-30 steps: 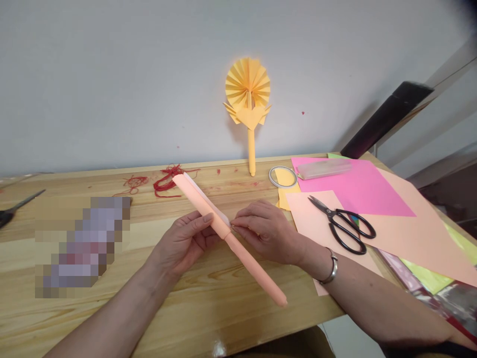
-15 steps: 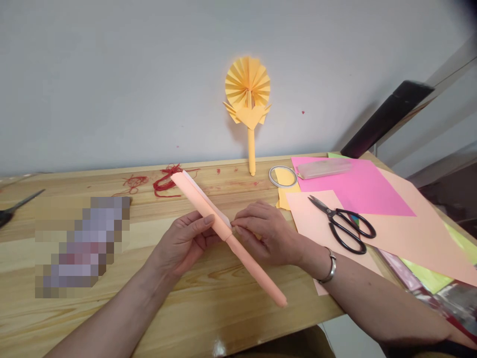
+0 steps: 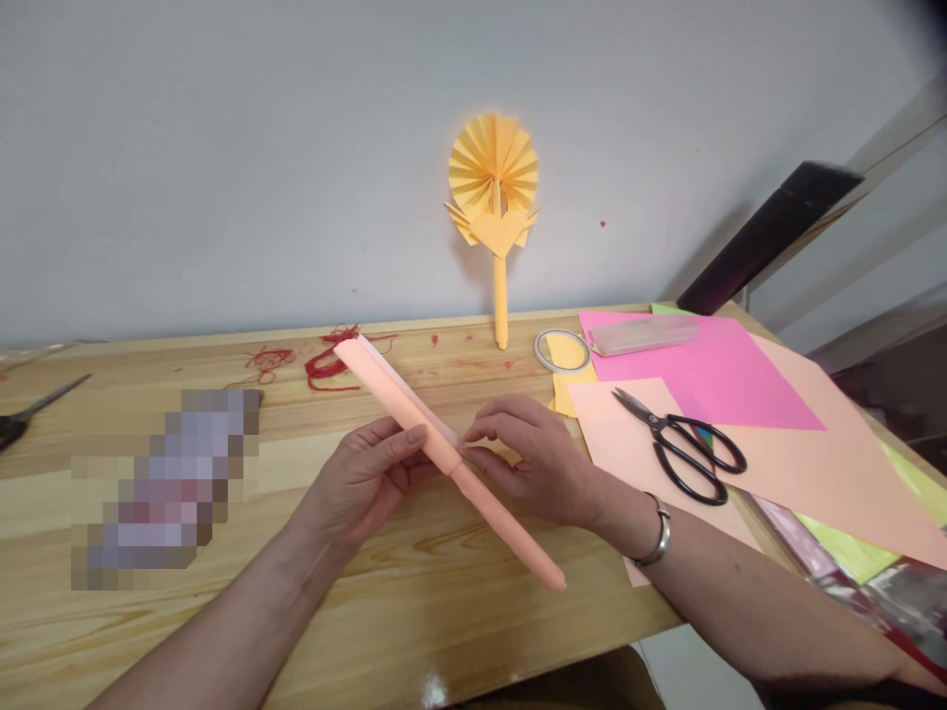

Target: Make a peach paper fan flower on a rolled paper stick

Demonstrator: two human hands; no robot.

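"Holding what, exactly?"

"Peach paper roll (image 3: 442, 454). My left hand (image 3: 374, 468) is closed around it, thumb laid on top and fingers curled underneath."

"How does it sit?"

"It's raised over the wooden table (image 3: 414, 631), right in front of me, slanting from far left to near right. The wider wrap is at the far end; a narrower tube (image 3: 510, 528) comes out of the near end."

"And your other hand?"

"My right hand (image 3: 529, 454) is at the roll's edge, thumb and forefinger almost together beside a pale strip (image 3: 448, 432) that runs along the wrap. Whether they've got hold of it, I can't tell."

"What's around you?"

"Straight ahead, a yellow paper flower (image 3: 499, 237) stands upright against the wall (image 3: 222, 168). Black-handled scissors (image 3: 654, 422) lie across peach sheets (image 3: 618, 434) to my right, near a tape ring (image 3: 537, 351). Red thread (image 3: 329, 370) lies loose on the table, just beyond the roll's far end."
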